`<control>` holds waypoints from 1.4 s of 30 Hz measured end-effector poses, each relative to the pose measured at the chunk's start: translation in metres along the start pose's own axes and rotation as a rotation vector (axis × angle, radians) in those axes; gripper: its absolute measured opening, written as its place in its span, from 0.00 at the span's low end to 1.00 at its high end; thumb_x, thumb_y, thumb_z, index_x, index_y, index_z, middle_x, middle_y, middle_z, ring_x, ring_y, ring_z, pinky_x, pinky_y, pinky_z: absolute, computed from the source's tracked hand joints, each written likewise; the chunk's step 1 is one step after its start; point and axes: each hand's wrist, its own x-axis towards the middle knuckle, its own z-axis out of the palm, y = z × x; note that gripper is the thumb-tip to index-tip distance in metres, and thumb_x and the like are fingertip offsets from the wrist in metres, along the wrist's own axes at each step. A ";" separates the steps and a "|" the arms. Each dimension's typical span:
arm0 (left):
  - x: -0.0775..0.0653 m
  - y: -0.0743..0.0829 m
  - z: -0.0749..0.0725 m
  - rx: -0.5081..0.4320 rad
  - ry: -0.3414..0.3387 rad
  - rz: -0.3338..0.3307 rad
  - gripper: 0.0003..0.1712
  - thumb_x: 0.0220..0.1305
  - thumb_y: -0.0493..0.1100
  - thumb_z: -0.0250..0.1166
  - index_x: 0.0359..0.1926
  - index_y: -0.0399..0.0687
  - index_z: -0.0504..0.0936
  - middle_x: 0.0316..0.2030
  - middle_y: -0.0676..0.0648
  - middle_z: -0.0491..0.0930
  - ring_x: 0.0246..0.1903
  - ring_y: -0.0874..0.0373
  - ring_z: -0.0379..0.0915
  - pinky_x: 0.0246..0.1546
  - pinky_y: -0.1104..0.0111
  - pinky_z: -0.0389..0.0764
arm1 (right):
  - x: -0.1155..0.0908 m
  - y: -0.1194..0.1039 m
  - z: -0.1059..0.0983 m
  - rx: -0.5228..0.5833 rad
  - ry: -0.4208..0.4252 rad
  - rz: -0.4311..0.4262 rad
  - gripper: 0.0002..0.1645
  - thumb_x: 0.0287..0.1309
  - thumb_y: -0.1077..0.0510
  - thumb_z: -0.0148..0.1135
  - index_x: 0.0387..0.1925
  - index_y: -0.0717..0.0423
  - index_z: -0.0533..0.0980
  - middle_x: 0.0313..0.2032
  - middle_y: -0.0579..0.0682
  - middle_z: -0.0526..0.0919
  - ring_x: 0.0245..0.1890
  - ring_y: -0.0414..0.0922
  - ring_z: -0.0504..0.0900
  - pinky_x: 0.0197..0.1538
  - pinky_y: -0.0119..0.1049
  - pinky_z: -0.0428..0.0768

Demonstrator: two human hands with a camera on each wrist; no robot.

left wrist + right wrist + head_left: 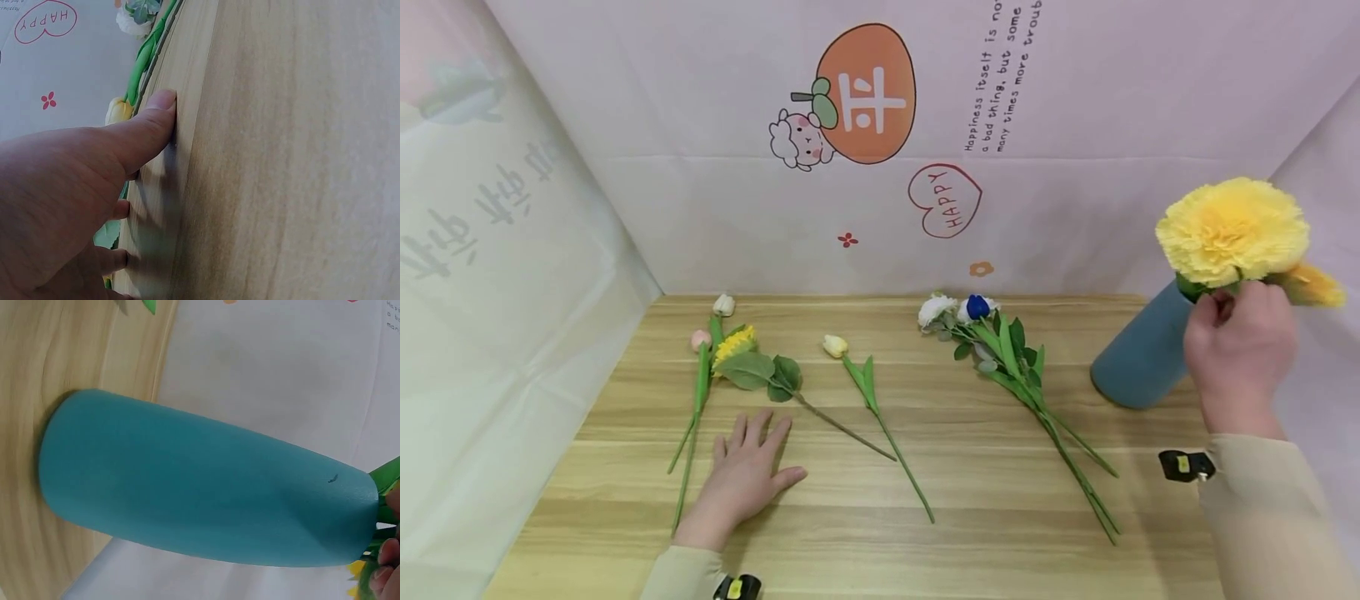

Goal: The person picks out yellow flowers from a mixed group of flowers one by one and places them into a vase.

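My right hand is at the mouth of a blue vase, its fingers curled and pinching the stem just under a large yellow carnation. An orange-yellow flower shows beside that hand. In the right wrist view, green stems come out of the vase's mouth by the fingertips; the exact grip is partly cut off. My left hand rests spread on the wooden table, holding nothing. Nearest it are a sunflower on a brown stem and a pink tulip.
A white tulip lies at the back left and a pale yellow tulip mid-table. White flowers and a blue tulip lie together left of the vase. A printed cloth stands behind the table.
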 end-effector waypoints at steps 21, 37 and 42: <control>-0.001 0.000 0.002 0.004 0.015 0.006 0.45 0.60 0.65 0.63 0.72 0.50 0.60 0.70 0.34 0.54 0.66 0.26 0.42 0.55 0.25 0.50 | -0.005 -0.006 -0.005 0.102 0.090 0.167 0.16 0.64 0.54 0.57 0.44 0.65 0.77 0.34 0.55 0.81 0.34 0.48 0.77 0.41 0.32 0.71; -0.001 -0.002 0.003 0.005 0.005 -0.001 0.45 0.61 0.65 0.62 0.72 0.50 0.60 0.70 0.34 0.53 0.67 0.26 0.41 0.55 0.25 0.50 | -0.011 0.009 -0.001 0.027 0.055 0.315 0.15 0.60 0.59 0.61 0.27 0.71 0.79 0.20 0.51 0.75 0.22 0.27 0.63 0.33 0.36 0.65; -0.001 -0.001 0.003 0.006 0.007 0.000 0.45 0.61 0.65 0.63 0.72 0.50 0.60 0.70 0.34 0.53 0.66 0.26 0.42 0.55 0.25 0.50 | -0.011 0.010 -0.004 0.080 -0.040 0.549 0.07 0.61 0.53 0.62 0.31 0.51 0.78 0.22 0.27 0.67 0.22 0.21 0.63 0.34 0.25 0.63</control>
